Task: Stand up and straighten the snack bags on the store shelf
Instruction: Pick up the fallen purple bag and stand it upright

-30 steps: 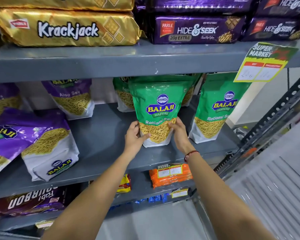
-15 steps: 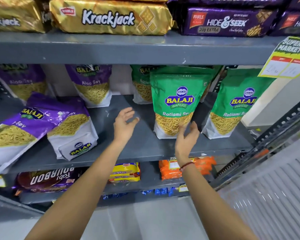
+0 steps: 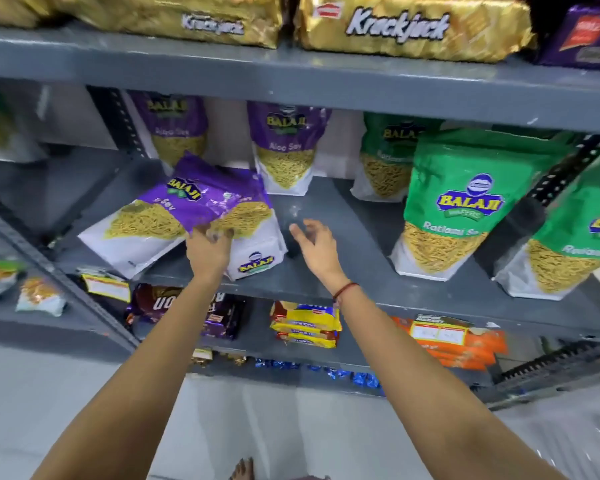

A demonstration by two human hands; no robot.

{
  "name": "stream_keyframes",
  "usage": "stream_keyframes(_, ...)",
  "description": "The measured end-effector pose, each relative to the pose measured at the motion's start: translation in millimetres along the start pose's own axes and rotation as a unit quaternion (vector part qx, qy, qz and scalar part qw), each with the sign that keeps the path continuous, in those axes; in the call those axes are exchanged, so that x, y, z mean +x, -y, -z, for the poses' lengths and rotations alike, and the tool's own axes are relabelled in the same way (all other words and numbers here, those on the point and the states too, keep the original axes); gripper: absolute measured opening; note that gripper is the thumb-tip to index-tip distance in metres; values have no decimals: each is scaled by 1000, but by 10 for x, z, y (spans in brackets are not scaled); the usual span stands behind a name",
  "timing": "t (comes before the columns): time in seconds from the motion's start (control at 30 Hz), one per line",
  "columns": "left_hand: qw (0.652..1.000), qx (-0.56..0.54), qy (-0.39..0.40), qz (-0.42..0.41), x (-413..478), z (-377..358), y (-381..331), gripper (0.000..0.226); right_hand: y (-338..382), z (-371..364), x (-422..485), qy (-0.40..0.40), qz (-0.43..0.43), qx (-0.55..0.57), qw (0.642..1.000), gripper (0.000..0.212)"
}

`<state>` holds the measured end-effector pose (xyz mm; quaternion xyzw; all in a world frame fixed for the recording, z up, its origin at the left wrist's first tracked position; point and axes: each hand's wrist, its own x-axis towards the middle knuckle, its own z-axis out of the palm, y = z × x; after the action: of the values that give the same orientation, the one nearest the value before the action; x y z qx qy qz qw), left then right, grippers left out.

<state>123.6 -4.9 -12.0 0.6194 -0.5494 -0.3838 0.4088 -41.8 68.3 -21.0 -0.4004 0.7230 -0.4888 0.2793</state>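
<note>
Both hands are shifting off the green bag (image 3: 465, 202) leftward. Left hand (image 3: 207, 249): fingers gripping a toppled purple bag (image 3: 187, 206) on the shelf (image 3: 343, 220). Right hand (image 3: 317, 249): fingers spreading open, empty. Next, likely: raising it upright.

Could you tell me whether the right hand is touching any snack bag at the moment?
No, the right hand hangs open over bare shelf, apart from the fallen purple bags the left hand touches.
</note>
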Motion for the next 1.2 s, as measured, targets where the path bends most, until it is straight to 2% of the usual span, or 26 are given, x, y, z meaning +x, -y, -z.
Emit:
stream_keyframes(0.07, 997, 6, 38, 68, 75, 68, 147, 52, 44, -209, 80, 73, -37, -13, 997, 41)
stream_keyframes(0.13, 981, -36, 93, 165, 131, 92, 231, 62, 88, -377, 144, 114, -97, -28, 988, 57)
stream_keyframes(0.2, 952, -100, 159, 243, 142, 98, 238, 65, 112, -495, 181, 121, -156, -21, 980, 68)
stream_keyframes(0.3, 933, -121, 195, 276, 190, 66, 205, 67, 135, -531, 223, 100, -195, 14, 976, 75)
stream_keyframes(0.37, 934, -106, 212, 266, 200, 40, 195, 66, 129, -469, 217, 90, -201, 42, 974, 67)
stream_keyframes(0.47, 929, -105, 271, 230, 139, 19, 229, 61, 47, -300, 175, 82, -187, 62, 977, 40)
stream_keyframes(0.53, 923, -100, 305, 211, 80, -5, 274, 61, -15, -157, 138, 75, -166, 58, 982, 31)
stream_keyframes(0.6, 914, -100, 342, 195, 8, -50, 287, 64, -46, -6, 102, 65, -146, 46, 986, 31)
stream_keyframes(0.87, 882, -106, 441, 124, -312, -304, 207, 40, -286, 530, -73, 45, -100, 43, 993, 26)
stream_keyframes(1.0, 878, -93, 461, 91, -361, -389, 166, 44, -397, 662, -175, 28, -86, 78, 993, 23)
stream_keyframes(1.2, 895, -95, 433, 53, -360, -398, 129, 52, -527, 665, -282, 1, -51, 143, 988, 36)
